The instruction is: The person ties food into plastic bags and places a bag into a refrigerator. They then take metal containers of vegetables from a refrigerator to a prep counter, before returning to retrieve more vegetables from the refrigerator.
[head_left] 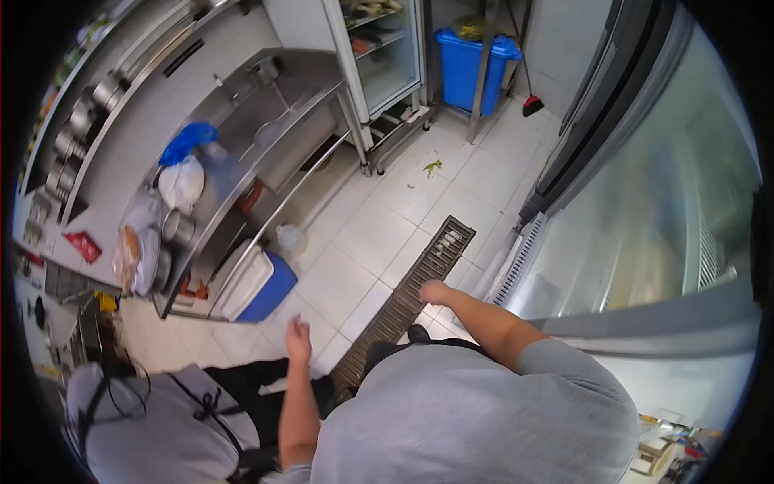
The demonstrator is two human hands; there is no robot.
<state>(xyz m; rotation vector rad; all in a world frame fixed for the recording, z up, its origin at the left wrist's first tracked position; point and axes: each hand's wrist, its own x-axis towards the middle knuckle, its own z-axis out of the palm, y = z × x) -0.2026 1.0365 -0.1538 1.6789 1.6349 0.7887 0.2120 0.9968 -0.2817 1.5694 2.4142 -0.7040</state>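
My left hand (298,337) is raised over the tiled floor, near the blue cooler box (270,289). Its fingers are loosely bent and a little apart, with nothing visible in them. Over the metal floor drain grate (395,305) is my right hand (434,294), curled closed, with no object showing in it. Neither hand touches any surface. My dark shoe (418,333) shows beside the grate.
A co-worker (153,419) stands at lower left. Steel counter (234,181) with bags and pots runs along the left. Glass-door fridge (387,73), blue bin (472,73) and broom (532,105) are ahead. A large glass-fronted cabinet (637,218) is right; green scraps (433,168) lie on tiles.
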